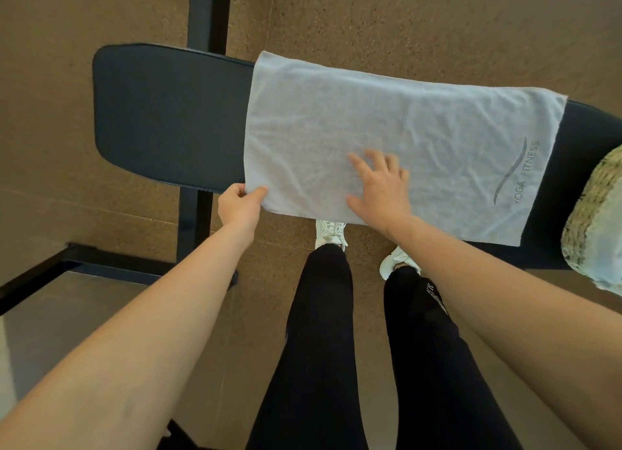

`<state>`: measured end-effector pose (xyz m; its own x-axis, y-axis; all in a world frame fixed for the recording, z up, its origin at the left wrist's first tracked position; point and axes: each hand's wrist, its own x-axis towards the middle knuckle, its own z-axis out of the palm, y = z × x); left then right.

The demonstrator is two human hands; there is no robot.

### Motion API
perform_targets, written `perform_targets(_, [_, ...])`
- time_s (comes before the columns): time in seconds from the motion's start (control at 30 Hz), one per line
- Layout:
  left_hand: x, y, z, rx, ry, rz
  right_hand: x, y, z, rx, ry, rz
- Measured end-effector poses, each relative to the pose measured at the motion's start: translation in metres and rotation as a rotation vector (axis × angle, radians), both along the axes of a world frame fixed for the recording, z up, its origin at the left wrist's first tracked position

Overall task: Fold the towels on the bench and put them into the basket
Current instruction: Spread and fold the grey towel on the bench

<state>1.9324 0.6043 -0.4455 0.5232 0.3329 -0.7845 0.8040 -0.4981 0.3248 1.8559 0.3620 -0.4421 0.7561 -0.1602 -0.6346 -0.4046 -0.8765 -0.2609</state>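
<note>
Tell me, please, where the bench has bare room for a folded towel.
Bare padding: the left end of the bench, up to the towel, and a narrow strip between towel and basket. Crowded: the middle, under the towel, where the right hand lies flat and the left hand pinches the near corner.

**Towel flat, basket at right**

Your light grey towel (370,113) lies spread flat and wrinkled across the dark padded desk (168,113), its near edge hanging just over the front. The print YOGA FITNESS, with a curved stroke, sits at its right end. The woven straw basket (592,210) stands just beside that end, with pale cloth (607,247) inside it.
</note>
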Motion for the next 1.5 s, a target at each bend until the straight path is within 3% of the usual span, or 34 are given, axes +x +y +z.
perform_targets(0.13, [0.001,-0.008,0.016,-0.088,-0.118,-0.24,0.017,0.044,0.019,0.563,0.059,-0.515])
perform_targets(0.23, [0.0,-0.021,0.033,-0.18,-0.174,-0.372,0.031,0.075,0.028,0.854,0.059,-0.811])
perform_targets(0.3, [0.002,-0.03,0.045,-0.311,-0.15,-0.41,0.041,0.085,0.033,0.974,0.11,-1.029])
perform_targets(0.37, [0.006,-0.036,0.053,-0.436,-0.068,-0.43,0.047,0.084,0.033,0.942,0.107,-1.123])
perform_targets(0.47, [0.015,-0.043,0.059,-0.508,0.052,-0.403,0.047,0.069,0.028,0.78,0.088,-1.118])
perform_targets(0.67, [0.043,-0.076,0.055,-0.284,-0.137,-0.395,0.029,0.039,0.021,0.707,0.04,-0.92])
perform_targets(0.77, [0.067,-0.097,0.051,-0.264,-0.106,-0.652,0.018,0.03,0.021,0.717,0.032,-0.861])
perform_targets(0.9, [0.094,-0.124,0.052,-0.027,-0.055,-1.298,0.003,0.018,0.022,0.741,0.026,-0.806])
perform_targets(1.0, [0.103,-0.142,0.048,0.115,-0.07,-1.49,-0.007,0.007,0.022,0.773,0.021,-0.801])
perform_targets(1.17, [0.083,-0.174,0.042,0.096,-0.038,-1.379,-0.028,-0.019,0.031,0.88,-0.01,-0.816])
perform_targets(1.33, [0.042,-0.217,0.037,0.335,-0.016,-1.245,-0.049,-0.05,0.044,0.905,0.015,-0.716])
perform_targets(1.5, [0.027,-0.246,0.034,0.45,-0.01,-1.264,-0.069,-0.073,0.047,0.879,-0.005,-0.679])
